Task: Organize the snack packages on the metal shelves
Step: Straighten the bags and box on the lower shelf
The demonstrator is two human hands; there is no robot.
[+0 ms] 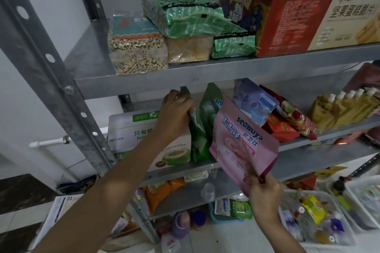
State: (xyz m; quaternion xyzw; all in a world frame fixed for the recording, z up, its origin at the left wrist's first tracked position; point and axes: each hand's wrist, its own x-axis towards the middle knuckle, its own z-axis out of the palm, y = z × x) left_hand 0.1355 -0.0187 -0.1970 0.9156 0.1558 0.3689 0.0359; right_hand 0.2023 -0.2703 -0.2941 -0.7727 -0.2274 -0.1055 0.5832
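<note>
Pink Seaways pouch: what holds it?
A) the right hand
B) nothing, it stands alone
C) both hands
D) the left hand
A: the right hand pinches the pink Seaways pouch at its lower corner, while the left hand grips a green pouch.

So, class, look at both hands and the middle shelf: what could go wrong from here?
The right hand pinches only one corner of the tilted pink pouch, so it might slip and fall. The left hand grips the top of a green pouch near the shelf edge; tugging it could topple the other green pouch beside it.
</note>
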